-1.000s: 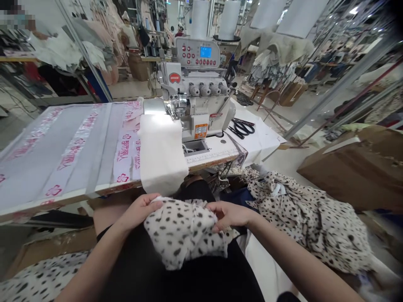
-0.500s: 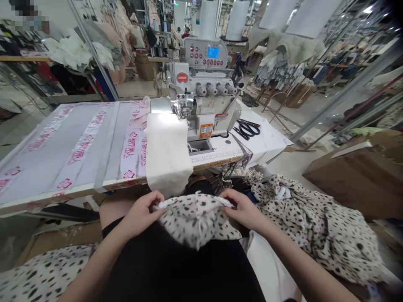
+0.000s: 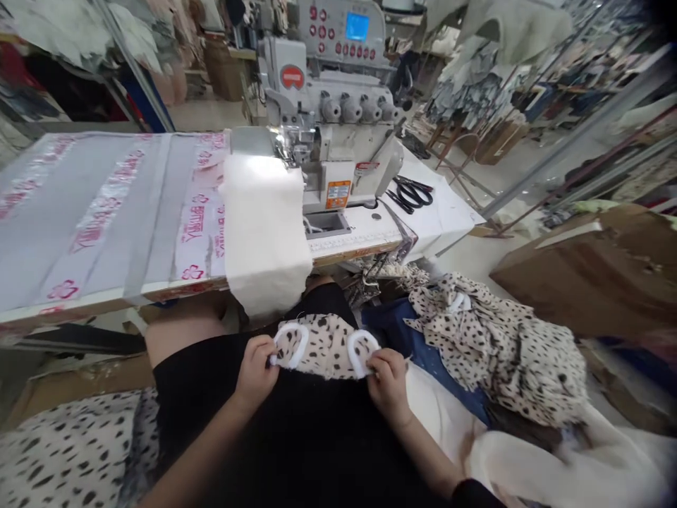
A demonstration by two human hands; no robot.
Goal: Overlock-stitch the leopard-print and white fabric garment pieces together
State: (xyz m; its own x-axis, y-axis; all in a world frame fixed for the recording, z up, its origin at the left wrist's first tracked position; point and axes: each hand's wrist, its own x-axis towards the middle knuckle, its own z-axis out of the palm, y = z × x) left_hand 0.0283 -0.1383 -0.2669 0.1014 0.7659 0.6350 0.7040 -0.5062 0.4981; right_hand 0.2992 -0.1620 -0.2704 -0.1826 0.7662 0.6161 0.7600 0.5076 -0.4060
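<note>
A small leopard-spotted cream fabric piece with two white edged loops lies on my black-clad lap. My left hand pinches its left end by one white loop. At the right end my right hand is closed on the other loop. The piece is stretched flat between both hands. Ahead stands a white overlock sewing machine on the sewing table, with a white cloth draped over the table's front edge.
A heap of the same spotted fabric lies at my right over blue and cream cloth. More spotted fabric sits lower left. Black scissors rest right of the machine. A brown cardboard box stands at far right.
The spotted piece has been turned and pulled flat on my lap, so two white loops now show. Both hands moved lower and closer to my body; the view tilted down.
</note>
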